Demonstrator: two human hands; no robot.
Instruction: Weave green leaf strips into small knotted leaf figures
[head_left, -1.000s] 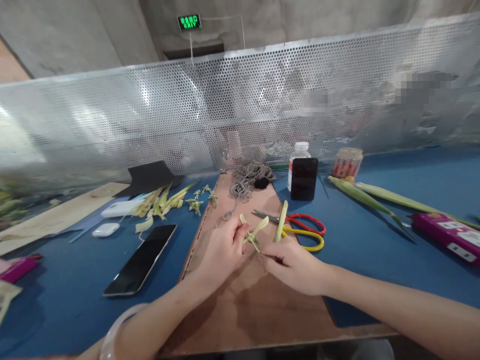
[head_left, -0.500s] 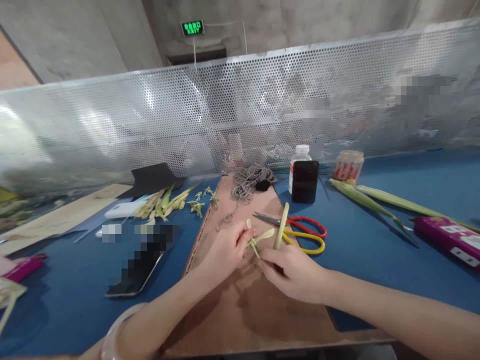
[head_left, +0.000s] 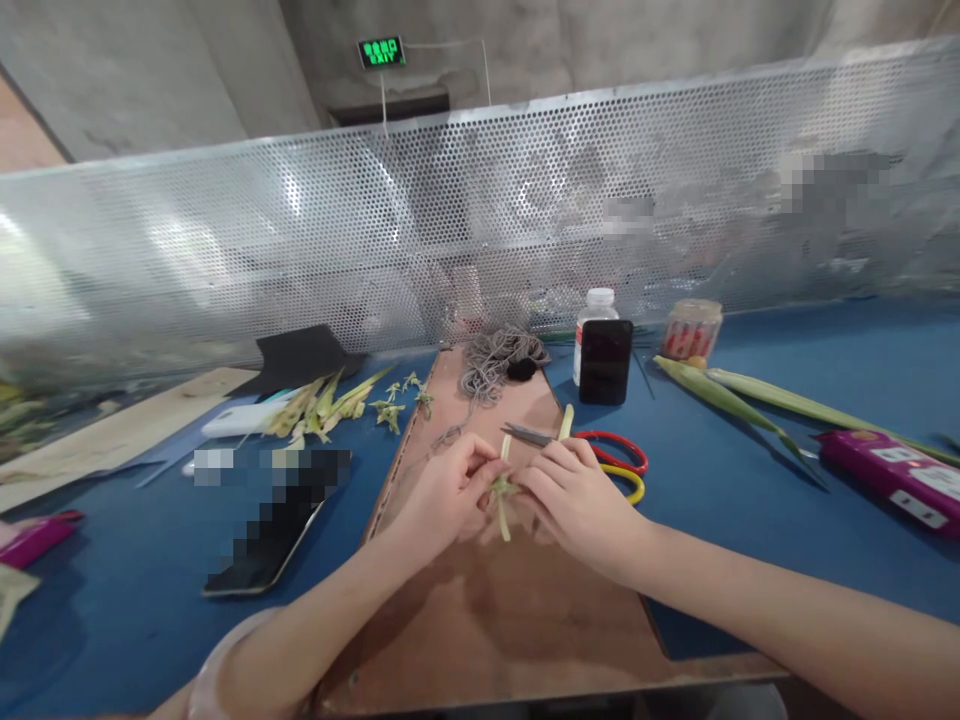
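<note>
Between my two hands is a small knot of pale green leaf strips (head_left: 504,487), with one strip end sticking up and another hanging down. My left hand (head_left: 459,490) pinches it from the left, thumb and forefinger closed on it. From the right, my right hand (head_left: 577,495) also grips the strips, fingers bent over them. Another strip end (head_left: 566,422) shows just beyond my right hand. Scissors (head_left: 611,452) with one red and one yellow handle lie behind my right hand, partly covered by it. Both hands are above a brown board (head_left: 495,630).
Grey yarn (head_left: 502,362) lies at the board's far end. A black phone (head_left: 606,362) leans on a white bottle (head_left: 600,300). Long green leaves (head_left: 720,398), a jar (head_left: 694,330) and a purple packet (head_left: 892,475) are right. Left are leaf scraps (head_left: 322,410) and a dark device (head_left: 277,530).
My right hand has turned over and moved up and left, closing on the strips beside my left hand. It now covers part of the scissors. The strip ends have turned.
</note>
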